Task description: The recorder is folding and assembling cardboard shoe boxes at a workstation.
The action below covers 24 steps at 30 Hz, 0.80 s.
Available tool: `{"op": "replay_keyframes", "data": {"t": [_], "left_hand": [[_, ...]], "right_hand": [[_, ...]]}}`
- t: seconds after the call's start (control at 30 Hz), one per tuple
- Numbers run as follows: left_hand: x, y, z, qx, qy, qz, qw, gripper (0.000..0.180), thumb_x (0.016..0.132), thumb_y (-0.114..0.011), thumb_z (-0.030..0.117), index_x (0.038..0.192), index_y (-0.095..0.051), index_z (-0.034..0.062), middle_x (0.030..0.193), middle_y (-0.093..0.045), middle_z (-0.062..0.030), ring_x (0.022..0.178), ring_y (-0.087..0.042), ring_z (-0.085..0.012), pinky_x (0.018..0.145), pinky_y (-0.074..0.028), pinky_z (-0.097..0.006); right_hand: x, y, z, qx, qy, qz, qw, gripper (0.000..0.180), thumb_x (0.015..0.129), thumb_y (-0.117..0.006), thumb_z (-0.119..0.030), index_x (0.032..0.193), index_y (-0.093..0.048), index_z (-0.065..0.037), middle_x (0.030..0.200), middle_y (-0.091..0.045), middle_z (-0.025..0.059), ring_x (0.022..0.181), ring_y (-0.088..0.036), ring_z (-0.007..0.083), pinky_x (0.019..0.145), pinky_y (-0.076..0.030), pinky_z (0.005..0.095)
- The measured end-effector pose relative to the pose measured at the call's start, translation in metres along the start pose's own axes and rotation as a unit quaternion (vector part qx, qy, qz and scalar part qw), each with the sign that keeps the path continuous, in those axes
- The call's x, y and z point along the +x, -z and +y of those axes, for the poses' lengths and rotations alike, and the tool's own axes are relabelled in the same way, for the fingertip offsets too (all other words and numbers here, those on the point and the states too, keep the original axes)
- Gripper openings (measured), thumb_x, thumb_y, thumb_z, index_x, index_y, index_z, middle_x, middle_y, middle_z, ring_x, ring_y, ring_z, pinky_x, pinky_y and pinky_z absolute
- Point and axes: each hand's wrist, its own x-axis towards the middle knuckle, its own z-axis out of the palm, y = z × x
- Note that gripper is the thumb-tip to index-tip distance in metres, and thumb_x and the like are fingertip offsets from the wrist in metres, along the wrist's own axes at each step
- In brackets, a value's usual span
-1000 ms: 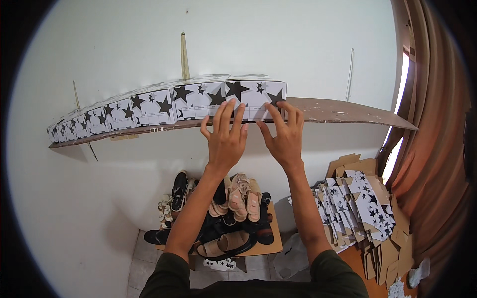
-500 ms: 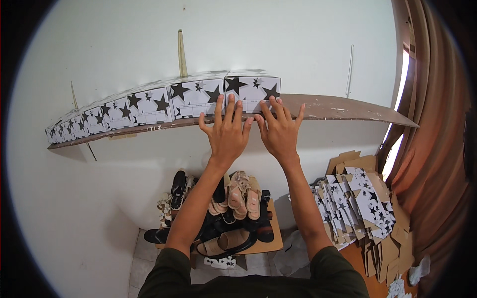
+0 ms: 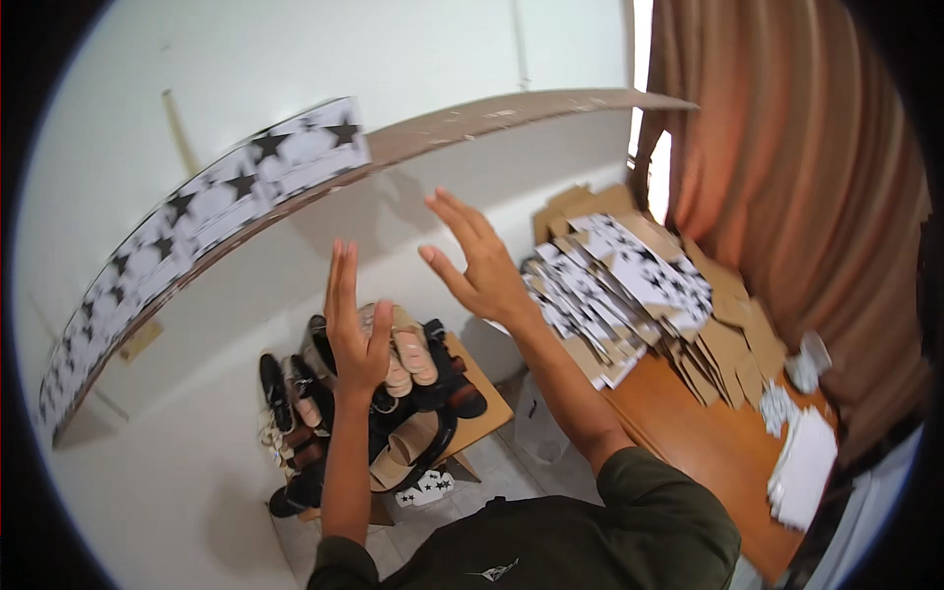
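Both of my hands are in the air below the brown wall shelf (image 3: 472, 120), holding nothing. My left hand (image 3: 356, 329) is raised with its fingers stretched upward and thumb apart, in front of the pile of sandals (image 3: 413, 354). To its right, my right hand (image 3: 479, 264) has its fingers extended and thumb spread, nearest to the flattened boxes. A row of white boxes with black stars stands along the left part of the shelf; the endmost box (image 3: 307, 147) is apart from both hands.
Sandals and shoes crowd a small wooden table (image 3: 484, 391). At the right, flattened star-print boxes (image 3: 639, 265) are heaped on an orange-brown table (image 3: 678, 433), with white paper (image 3: 801, 467) at its edge. A brown curtain (image 3: 787, 177) hangs behind. A translucent bag (image 3: 539, 423) sits between the tables.
My hands have come away from the endmost box and dropped below the shelf. The view has swung right, bringing more of the table with flattened boxes into sight.
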Motion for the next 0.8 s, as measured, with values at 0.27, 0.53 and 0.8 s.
{"op": "replay_keyframes", "data": {"t": [0.27,0.53,0.8], "left_hand": [[-0.131,-0.123,-0.017,-0.337,0.282,-0.082,0.895,0.067,0.107,-0.051,0.039,0.16,-0.03,0.0047,0.161,-0.036,-0.0213,0.149,-0.036,-0.0356,0.121,-0.027,-0.046],[-0.196,-0.27,0.029,-0.324,0.349,-0.225,0.85,0.068,0.105,-0.056,0.04,0.159,-0.031,0.0059,0.158,-0.04,-0.0228,0.141,-0.047,-0.0351,0.11,-0.041,-0.047],[-0.192,-0.426,0.07,-0.306,0.302,-0.264,0.863,0.061,0.107,-0.055,0.033,0.157,-0.034,0.0054,0.155,-0.044,-0.0228,0.131,-0.055,-0.0299,0.11,-0.043,-0.04]], "right_hand": [[-0.184,0.067,0.049,-0.038,-0.298,-0.074,0.951,0.057,0.101,-0.062,-0.034,0.145,-0.048,0.0,0.143,-0.053,0.0256,0.13,-0.053,0.0411,0.111,-0.042,0.0453],[-0.335,0.189,0.106,-0.146,-0.423,-0.021,0.894,0.055,0.1,-0.067,-0.033,0.143,-0.051,-0.002,0.131,-0.062,0.0206,0.116,-0.064,0.0327,0.092,-0.053,0.0429],[-0.372,0.29,0.196,-0.183,-0.411,0.035,0.892,0.049,0.099,-0.068,-0.028,0.139,-0.054,-0.002,0.125,-0.065,0.0187,0.108,-0.065,0.0284,0.087,-0.053,0.0407]]}}
